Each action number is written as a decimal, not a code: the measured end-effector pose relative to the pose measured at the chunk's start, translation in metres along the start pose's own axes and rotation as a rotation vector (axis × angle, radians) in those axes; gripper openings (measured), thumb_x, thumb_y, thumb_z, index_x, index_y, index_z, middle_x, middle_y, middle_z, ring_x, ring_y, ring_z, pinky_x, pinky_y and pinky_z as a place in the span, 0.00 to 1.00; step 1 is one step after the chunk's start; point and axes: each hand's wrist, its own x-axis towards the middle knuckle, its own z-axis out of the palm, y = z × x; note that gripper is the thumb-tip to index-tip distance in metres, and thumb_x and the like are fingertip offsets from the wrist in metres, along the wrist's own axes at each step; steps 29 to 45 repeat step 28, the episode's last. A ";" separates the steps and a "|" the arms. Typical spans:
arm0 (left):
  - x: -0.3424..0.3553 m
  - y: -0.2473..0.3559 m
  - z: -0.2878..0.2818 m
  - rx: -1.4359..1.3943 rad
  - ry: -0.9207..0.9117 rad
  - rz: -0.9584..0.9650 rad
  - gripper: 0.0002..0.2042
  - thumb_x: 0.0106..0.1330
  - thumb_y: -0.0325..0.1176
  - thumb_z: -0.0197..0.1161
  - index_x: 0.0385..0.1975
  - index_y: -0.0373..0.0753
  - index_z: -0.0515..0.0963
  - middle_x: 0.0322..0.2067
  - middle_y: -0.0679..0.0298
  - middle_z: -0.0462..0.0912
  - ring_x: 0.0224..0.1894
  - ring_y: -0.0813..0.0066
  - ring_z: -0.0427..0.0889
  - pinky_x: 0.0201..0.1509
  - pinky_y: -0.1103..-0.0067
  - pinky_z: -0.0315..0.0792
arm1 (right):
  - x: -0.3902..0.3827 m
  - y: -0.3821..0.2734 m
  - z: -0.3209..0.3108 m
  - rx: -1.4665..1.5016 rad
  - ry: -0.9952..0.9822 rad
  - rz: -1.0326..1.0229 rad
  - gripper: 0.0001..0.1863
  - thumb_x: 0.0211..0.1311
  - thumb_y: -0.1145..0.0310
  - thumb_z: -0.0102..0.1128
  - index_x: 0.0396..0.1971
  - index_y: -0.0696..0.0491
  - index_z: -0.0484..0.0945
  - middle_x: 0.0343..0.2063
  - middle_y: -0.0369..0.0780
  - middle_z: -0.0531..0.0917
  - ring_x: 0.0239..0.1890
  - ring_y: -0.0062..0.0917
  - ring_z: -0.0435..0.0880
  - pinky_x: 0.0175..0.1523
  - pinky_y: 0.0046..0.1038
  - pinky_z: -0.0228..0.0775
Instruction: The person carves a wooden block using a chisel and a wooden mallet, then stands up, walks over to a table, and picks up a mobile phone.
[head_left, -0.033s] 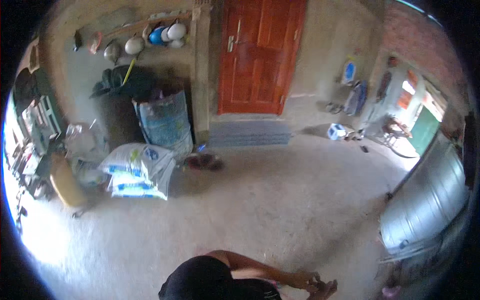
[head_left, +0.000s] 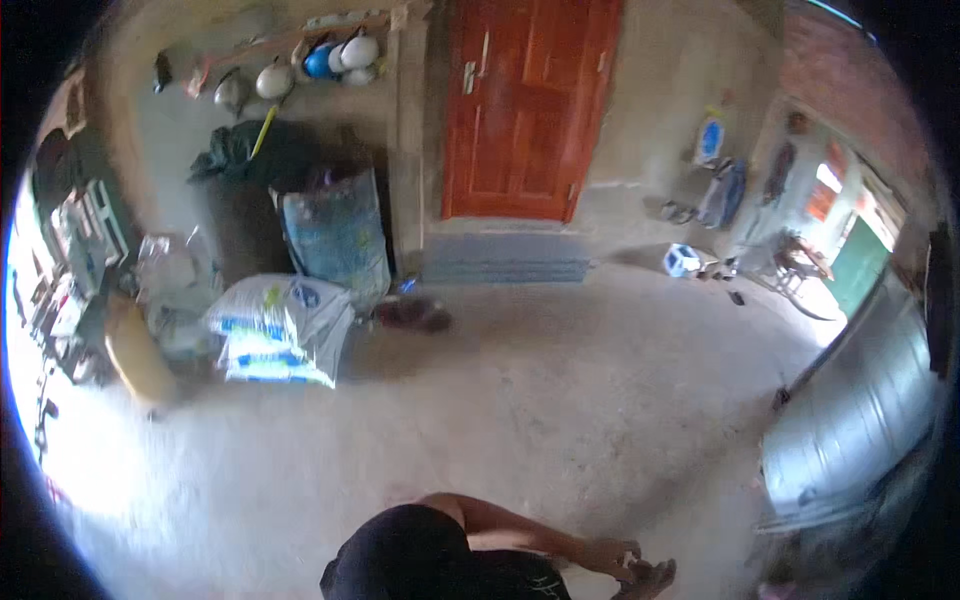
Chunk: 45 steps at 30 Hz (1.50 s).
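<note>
Low in the view, my left arm (head_left: 510,527) reaches rightward out of a black sleeve (head_left: 400,550). At its end my left hand (head_left: 606,556) is closed, its fingers bent. Against it, just to the right, sits my right hand (head_left: 650,577), also with curled fingers and partly cut off by the lower edge. A small pale spot (head_left: 628,560) shows between the hands; it is too small and blurred to name. Both hands are held together above the concrete floor (head_left: 560,420).
White filled sacks (head_left: 285,325) are stacked left of centre, before a blue woven sack (head_left: 335,235). A yellow container (head_left: 138,355) stands farther left. A wooden door (head_left: 530,110) with a grey mat (head_left: 505,258) is ahead. A large metal tank (head_left: 850,400) lies at right; beyond it is a bicycle (head_left: 800,275).
The view has shifted slightly, so the room sits a little higher and farther right. My hands remain together, in nearly the same pose.
</note>
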 end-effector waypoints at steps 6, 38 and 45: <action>0.151 -0.064 -0.081 0.320 0.026 0.126 0.31 0.63 0.56 0.61 0.56 0.37 0.68 0.50 0.49 0.75 0.56 0.54 0.72 0.58 0.62 0.66 | 0.242 -0.007 -0.035 0.073 0.001 0.065 0.32 0.65 0.59 0.55 0.64 0.43 0.52 0.28 0.40 0.78 0.19 0.29 0.75 0.20 0.30 0.71; 0.775 -0.205 -0.569 0.298 0.102 -0.259 0.26 0.64 0.54 0.56 0.48 0.35 0.74 0.47 0.47 0.78 0.52 0.48 0.75 0.56 0.60 0.69 | 0.917 0.181 -0.057 -1.080 -0.417 0.401 0.35 0.51 0.51 0.68 0.54 0.52 0.63 0.39 0.52 0.83 0.46 0.46 0.82 0.49 0.44 0.73; 0.775 -0.205 -0.569 0.298 0.102 -0.259 0.26 0.64 0.54 0.56 0.48 0.35 0.74 0.47 0.47 0.78 0.52 0.48 0.75 0.56 0.60 0.69 | 0.917 0.181 -0.057 -1.080 -0.417 0.401 0.35 0.51 0.51 0.68 0.54 0.52 0.63 0.39 0.52 0.83 0.46 0.46 0.82 0.49 0.44 0.73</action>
